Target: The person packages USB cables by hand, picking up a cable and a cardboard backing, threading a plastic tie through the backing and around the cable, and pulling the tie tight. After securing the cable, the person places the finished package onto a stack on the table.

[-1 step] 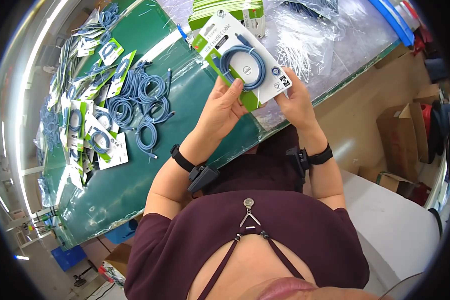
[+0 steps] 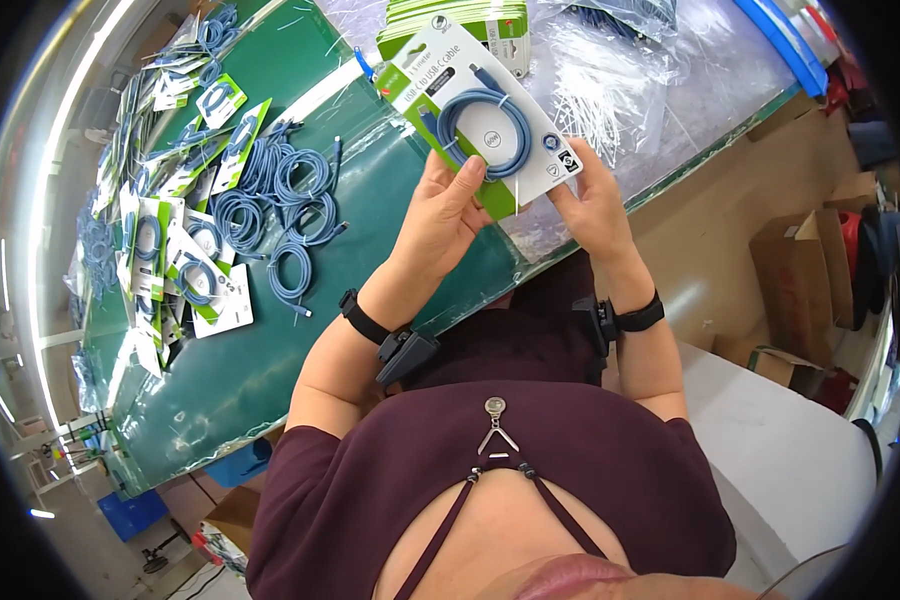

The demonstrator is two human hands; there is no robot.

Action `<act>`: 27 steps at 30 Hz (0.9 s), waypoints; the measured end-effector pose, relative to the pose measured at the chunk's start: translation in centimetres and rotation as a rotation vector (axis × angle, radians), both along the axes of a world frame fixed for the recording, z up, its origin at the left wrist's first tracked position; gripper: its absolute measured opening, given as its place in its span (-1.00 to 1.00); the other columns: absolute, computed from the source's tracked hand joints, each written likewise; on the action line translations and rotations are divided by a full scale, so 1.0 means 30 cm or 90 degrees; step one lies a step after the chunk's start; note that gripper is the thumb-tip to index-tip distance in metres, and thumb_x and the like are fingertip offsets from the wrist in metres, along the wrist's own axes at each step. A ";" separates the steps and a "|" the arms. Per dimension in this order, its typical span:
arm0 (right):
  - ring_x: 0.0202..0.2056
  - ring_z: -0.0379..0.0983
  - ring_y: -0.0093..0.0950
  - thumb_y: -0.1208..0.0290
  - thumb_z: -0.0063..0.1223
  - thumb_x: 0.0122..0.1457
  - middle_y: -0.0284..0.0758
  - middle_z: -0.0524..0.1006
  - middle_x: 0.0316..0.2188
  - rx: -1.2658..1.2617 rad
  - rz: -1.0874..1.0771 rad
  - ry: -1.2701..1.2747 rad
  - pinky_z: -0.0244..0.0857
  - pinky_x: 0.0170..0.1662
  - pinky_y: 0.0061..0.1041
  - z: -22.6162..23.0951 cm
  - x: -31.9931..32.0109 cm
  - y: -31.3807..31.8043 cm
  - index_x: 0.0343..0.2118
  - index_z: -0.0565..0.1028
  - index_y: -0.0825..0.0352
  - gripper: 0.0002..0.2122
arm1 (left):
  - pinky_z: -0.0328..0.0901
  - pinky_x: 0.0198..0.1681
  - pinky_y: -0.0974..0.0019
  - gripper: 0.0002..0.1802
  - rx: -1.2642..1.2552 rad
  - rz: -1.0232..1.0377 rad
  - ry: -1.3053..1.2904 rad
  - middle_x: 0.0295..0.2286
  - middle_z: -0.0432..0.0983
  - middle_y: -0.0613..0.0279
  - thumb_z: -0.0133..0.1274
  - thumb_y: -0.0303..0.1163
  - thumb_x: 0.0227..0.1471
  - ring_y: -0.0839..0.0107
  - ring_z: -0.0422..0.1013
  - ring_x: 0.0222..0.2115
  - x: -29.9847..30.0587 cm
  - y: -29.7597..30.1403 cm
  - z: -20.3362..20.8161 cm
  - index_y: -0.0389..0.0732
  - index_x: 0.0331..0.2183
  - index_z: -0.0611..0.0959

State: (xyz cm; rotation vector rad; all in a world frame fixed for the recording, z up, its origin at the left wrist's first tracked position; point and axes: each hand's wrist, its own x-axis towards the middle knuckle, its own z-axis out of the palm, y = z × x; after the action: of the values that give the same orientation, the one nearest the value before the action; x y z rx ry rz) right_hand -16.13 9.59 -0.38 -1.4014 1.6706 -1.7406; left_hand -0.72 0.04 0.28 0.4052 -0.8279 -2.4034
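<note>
Both my hands hold a white and green cardboard backing card (image 2: 542,178) above the table edge. Fastened to its front is a coiled blue cable (image 2: 527,140), with pale ties around the coil. My left hand (image 2: 438,215) grips the lower left edge, thumb on the front by the coil and fingers behind. At the lower right corner, my right hand (image 2: 595,205) pinches the card, its fingers partly hidden. Beyond the card lies a stack of green and white cards (image 2: 450,14). A heap of thin white cable ties (image 2: 590,85) spreads to its right.
On the green table (image 2: 370,185) at left lie loose coiled cables (image 2: 290,270) and a pile of carded cables (image 2: 148,235). Clear plastic bags (image 2: 640,15) sit at the back. Cardboard boxes (image 2: 785,270) stand on the floor at right, near a white surface (image 2: 770,430).
</note>
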 end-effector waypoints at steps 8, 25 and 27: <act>-0.27 0.40 -0.40 0.65 0.10 -0.03 -0.38 0.51 -0.30 -0.149 -0.065 0.623 0.23 -0.15 -0.37 0.070 -0.033 0.053 -0.25 0.52 0.23 -0.75 | 0.44 -0.21 0.26 -0.55 -0.231 0.131 -0.140 -0.13 0.43 0.20 -0.02 -0.41 0.17 0.36 0.44 -0.13 -0.006 0.007 0.009 -0.20 0.05 0.23; 0.01 0.41 -0.22 0.47 -0.15 0.23 -0.06 0.35 0.08 -0.144 0.440 -0.565 0.39 0.01 -0.33 -0.077 0.035 0.021 0.16 0.18 0.51 -0.56 | 0.40 -0.15 0.17 -0.68 -0.959 0.382 0.013 -0.19 0.49 -0.15 0.18 -0.57 -0.13 -0.05 0.48 -0.18 0.014 -0.023 0.025 -0.30 -0.25 0.49; 0.00 0.42 -0.21 0.46 -0.16 0.24 -0.04 0.34 0.08 -0.175 0.462 -0.573 0.41 0.00 -0.33 -0.052 0.054 0.049 0.15 0.18 0.51 -0.56 | 0.40 -0.13 0.15 -0.68 -0.958 0.380 0.018 -0.18 0.49 -0.17 0.18 -0.57 -0.12 -0.06 0.48 -0.18 0.017 -0.022 0.029 -0.29 -0.25 0.49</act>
State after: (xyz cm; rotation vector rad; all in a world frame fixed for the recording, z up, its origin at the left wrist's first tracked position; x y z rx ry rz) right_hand -14.50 11.07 -1.95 -0.8878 0.3935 -1.7472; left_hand -0.20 -0.63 1.16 -0.0307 -1.8366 -0.8039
